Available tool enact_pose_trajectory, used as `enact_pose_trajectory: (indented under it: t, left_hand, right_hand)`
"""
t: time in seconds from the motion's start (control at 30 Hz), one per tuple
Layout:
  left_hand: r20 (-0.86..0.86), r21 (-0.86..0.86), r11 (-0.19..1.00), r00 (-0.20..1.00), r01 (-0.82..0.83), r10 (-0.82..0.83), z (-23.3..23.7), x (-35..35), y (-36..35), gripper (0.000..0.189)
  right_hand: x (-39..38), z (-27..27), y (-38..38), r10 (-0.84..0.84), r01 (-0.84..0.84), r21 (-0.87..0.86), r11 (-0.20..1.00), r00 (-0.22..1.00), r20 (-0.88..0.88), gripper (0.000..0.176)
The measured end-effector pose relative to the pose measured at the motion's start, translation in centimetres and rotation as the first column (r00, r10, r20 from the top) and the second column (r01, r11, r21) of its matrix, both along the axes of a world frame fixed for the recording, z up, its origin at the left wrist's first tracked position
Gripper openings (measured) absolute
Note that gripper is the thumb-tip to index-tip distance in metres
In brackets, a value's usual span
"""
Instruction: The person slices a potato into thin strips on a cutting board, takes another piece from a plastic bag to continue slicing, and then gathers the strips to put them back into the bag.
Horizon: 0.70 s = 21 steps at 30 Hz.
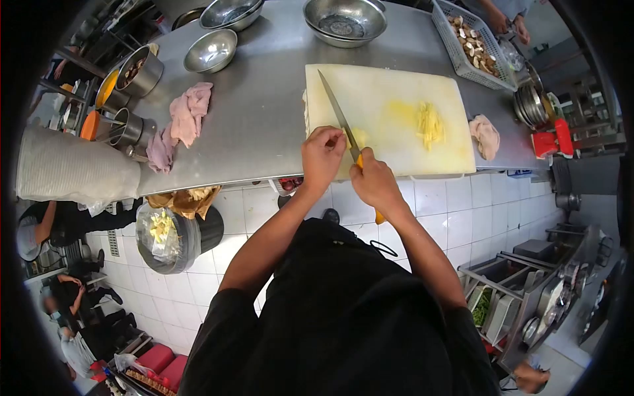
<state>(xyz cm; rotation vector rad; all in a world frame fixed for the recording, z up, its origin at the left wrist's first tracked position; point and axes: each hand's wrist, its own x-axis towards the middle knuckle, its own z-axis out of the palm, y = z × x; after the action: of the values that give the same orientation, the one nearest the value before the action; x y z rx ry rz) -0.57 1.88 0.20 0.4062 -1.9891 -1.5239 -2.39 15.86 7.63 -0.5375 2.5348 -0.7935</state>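
Before us stretches a smooth grey metal tabletop point(257, 125), and at its near edge we see a thick, pale rectangular cutting board point(380, 86) with yellow stains. Toward the far right sits a lattice crate point(494, 80) of cut mushrooms point(472, 46); round, shiny metal bowls point(341, 25) are stacked beyond the board. A long, pointed knife point(338, 107) slants over the board. We see the fingers of the right hand point(374, 183) wrapped round its yellow handle. Those of the left hand point(322, 157) curl in beside the blade; whether they pinch anything, we cannot tell. Thin yellow strips point(430, 127) lie heaped on the board's right half, and smaller yellow pieces point(358, 137) beside the blade.
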Motion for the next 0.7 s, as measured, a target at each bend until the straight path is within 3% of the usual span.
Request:
enact_pose_trajectory:
  t: [0.27,0.7]
  left_hand:
    - [-0.045,0.003,1.0,0.999,-0.027,0.027,0.0,-0.1,0.2,0.008]
    - [-0.039,-0.001,1.0,0.999,-0.027,0.027,-0.3,-0.1,0.0,0.006]
  right_hand:
    - [0.7,-1.2,0.3,-0.042,0.037,-0.088,0.995,0.997,-0.062,0.027]
    - [1.2,1.4,0.0,-0.044,0.042,-0.049,0.998,0.998,-0.043,0.025]
